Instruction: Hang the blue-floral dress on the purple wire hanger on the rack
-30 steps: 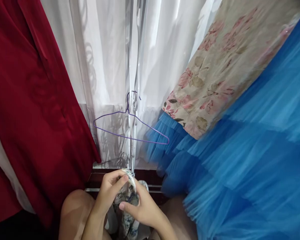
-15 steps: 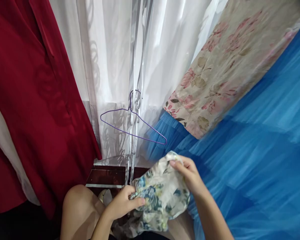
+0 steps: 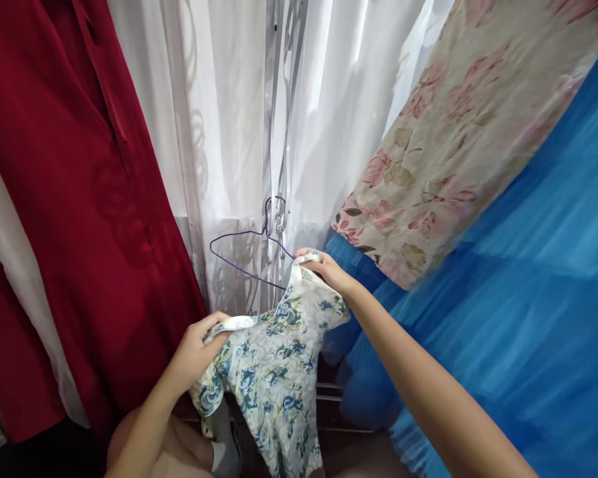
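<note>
A red garment (image 3: 134, 265) hangs far to your left. Your left hand (image 3: 195, 352) pinches one shoulder of the blue-flowered shirt (image 3: 279, 372) between thumb and fingers. Behind that, a purple hanger (image 3: 266, 230) hangs before white curtains (image 3: 219, 133). The shirt spans your hands; gripping both shoulders seems to keep its neckline spread while weight draws the body down. Your right hand (image 3: 326, 269) pinches the other shoulder, higher; whether it touches the hanger, I cannot tell. Beyond hang beige floral cloth (image 3: 418, 153) and blue tulle (image 3: 503, 279).
</note>
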{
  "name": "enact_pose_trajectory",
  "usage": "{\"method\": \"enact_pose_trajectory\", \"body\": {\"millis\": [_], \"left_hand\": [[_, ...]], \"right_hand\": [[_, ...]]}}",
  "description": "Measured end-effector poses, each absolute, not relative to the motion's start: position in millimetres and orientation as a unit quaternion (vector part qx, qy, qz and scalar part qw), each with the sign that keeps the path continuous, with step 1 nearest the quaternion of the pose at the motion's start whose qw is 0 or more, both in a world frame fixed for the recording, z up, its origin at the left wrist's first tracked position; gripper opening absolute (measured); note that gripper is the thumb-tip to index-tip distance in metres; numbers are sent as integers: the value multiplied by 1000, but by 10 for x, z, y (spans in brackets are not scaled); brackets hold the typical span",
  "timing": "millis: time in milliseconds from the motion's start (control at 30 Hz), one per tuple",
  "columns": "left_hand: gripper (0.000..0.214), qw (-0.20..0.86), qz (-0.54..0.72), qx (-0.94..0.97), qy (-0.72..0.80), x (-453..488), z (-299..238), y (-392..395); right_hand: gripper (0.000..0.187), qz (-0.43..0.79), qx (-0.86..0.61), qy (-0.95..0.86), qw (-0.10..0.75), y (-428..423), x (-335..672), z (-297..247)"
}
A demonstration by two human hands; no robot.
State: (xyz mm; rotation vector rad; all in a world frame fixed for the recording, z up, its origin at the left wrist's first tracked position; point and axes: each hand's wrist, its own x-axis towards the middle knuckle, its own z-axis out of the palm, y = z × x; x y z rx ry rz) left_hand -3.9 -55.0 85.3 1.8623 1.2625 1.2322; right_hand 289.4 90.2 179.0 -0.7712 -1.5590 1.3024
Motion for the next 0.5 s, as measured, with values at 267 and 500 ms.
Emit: {"method": "enact_pose_trajectory", "body": {"millis": [267, 500], "left_hand": [[9, 212, 384, 701, 563, -863, 642, 222], [19, 135, 478, 647, 579, -1200, 1719, 1034]], "right_hand": [[47, 612, -292, -603, 419, 754, 2970, 1930], [32, 615, -275, -616, 408, 730, 2890, 1952]]}}
